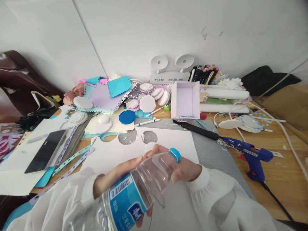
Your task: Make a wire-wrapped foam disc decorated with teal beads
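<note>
Plastic bottle (128,202): clear, with a blue label bearing a barcode; held tilted above the lower middle of the desk, neck up and to the right; a clear edge juts from its side below the shoulder
Blue cap (174,154): seated on the neck
Left hand (125,167): bent round the far side of the bottle, gripping it, partly hidden; whether the fingertips below the label belong to this hand, cannot tell
Right hand (189,170): curled at the neck beneath the cap, thumb close to the shoulder; its other fingers are partly covered
White sheet (178,139): lies flat under the hands, round holes cut near its rear edge
Blue disc (127,117): flat, just behind the sheet
Lilac box (198,99): stands at the rear, open side toward the viewer
Black-handled tool (199,130): on the grey mat (205,150), type cannot be confirmed
Glue gun (256,160): blue, on its side at the right, black cord attached
Phone (45,150): dark, screen up, on papers at the left
</note>
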The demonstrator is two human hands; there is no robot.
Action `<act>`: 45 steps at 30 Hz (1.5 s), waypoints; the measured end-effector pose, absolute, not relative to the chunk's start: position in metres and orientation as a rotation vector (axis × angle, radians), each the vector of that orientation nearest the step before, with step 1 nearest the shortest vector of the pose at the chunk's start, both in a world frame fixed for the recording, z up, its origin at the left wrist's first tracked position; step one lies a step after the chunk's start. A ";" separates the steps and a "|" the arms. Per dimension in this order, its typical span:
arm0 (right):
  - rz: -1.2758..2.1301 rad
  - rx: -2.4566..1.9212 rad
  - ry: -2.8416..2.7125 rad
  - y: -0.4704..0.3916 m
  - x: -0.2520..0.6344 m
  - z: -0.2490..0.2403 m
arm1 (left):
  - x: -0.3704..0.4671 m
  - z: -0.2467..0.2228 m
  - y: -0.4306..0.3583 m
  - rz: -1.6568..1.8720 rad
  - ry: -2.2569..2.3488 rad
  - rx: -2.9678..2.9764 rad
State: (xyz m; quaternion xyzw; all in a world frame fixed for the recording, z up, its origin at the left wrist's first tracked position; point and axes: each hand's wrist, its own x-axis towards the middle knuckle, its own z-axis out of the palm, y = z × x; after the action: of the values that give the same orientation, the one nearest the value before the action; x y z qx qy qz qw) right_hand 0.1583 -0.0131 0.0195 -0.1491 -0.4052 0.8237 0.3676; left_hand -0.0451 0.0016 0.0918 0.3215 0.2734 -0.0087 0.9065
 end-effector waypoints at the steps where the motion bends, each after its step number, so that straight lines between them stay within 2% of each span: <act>1: 2.132 -0.398 -1.052 -0.013 0.158 0.019 | -0.049 0.093 0.002 -0.055 0.574 0.640; 5: 2.115 -0.420 -1.078 -0.012 0.162 0.026 | -0.060 0.087 0.005 -0.118 0.573 0.663; 12: 1.875 -0.407 -0.941 -0.005 0.173 0.035 | -0.074 0.093 0.007 -0.118 0.610 0.815; 19: 1.744 -0.480 -0.442 0.002 0.179 0.037 | -0.095 0.113 0.008 -0.102 0.757 0.989; 23: 1.633 -0.435 -0.119 0.005 0.188 0.043 | -0.096 0.126 0.021 0.132 0.849 1.098; 27: 1.538 -0.378 -0.035 0.007 0.196 0.045 | -0.074 0.136 0.048 0.494 0.999 1.155; 32: 1.455 -0.313 -0.010 0.007 0.201 0.040 | -0.016 0.118 0.089 0.901 0.990 1.437; 38: 1.435 -0.330 0.056 0.011 0.202 0.037 | 0.045 0.084 0.128 1.028 0.900 1.759; 45: 1.469 -0.339 0.060 0.011 0.202 0.037 | 0.072 0.066 0.162 1.072 0.817 1.928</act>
State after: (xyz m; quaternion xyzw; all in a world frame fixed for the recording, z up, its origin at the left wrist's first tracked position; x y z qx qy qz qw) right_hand 0.2020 0.0110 0.0371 -0.1537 0.0273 0.6667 0.7288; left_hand 0.0720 0.1622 0.0656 0.7565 0.3206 0.4208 0.3846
